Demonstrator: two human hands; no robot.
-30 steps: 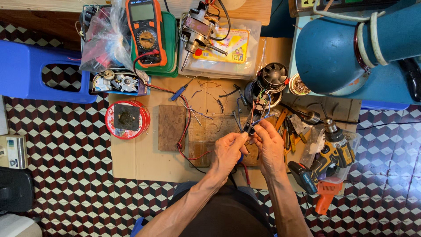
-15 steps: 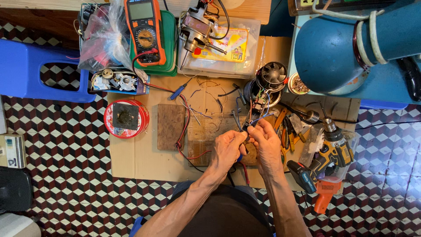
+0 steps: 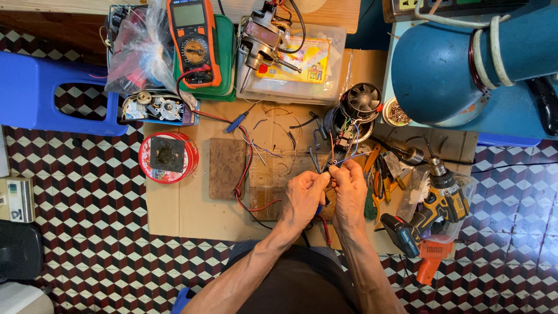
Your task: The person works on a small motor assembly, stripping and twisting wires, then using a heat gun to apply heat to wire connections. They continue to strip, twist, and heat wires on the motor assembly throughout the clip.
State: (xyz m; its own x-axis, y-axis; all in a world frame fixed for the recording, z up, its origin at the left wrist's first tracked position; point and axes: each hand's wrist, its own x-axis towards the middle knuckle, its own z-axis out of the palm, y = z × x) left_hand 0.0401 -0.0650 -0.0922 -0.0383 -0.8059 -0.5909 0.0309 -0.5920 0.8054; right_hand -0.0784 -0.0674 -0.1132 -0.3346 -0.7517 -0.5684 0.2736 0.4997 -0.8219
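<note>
Thin insulated wires (image 3: 343, 152) are pinched between the fingertips of the left hand (image 3: 303, 195) and the right hand (image 3: 350, 189), both hands being closed on the strands just above a wooden block (image 3: 267, 186). The wires are judged light, limp and easily kinked; the bare ends are probably fragile, so the insulated length close to the end is judged the best place to be gripped. The strands are led away from the hands to a small fan motor (image 3: 353, 110), which is judged heavy and rigid enough to stay put when the wires are lightly pulled.

Just right of the hands, pliers and screwdrivers (image 3: 381, 180) are laid, and beyond them a yellow-and-black cordless drill (image 3: 433, 206). Left of the hands, a second wooden block (image 3: 226, 168) and a round red tin (image 3: 168, 157) with a dark square part on its lid are seen on the cardboard sheet (image 3: 186, 209).

Farther from the hands, a clear flat plastic box (image 3: 334, 64) bearing a yellow rectangular label (image 3: 305, 61) with red marks is set beneath another motor assembly (image 3: 261, 40). To its left, an orange multimeter (image 3: 195, 40) is rested on a green case (image 3: 229, 55), beside a crumpled clear bag (image 3: 142, 49). A blue lamp shade (image 3: 442, 64) is placed far right.
</note>
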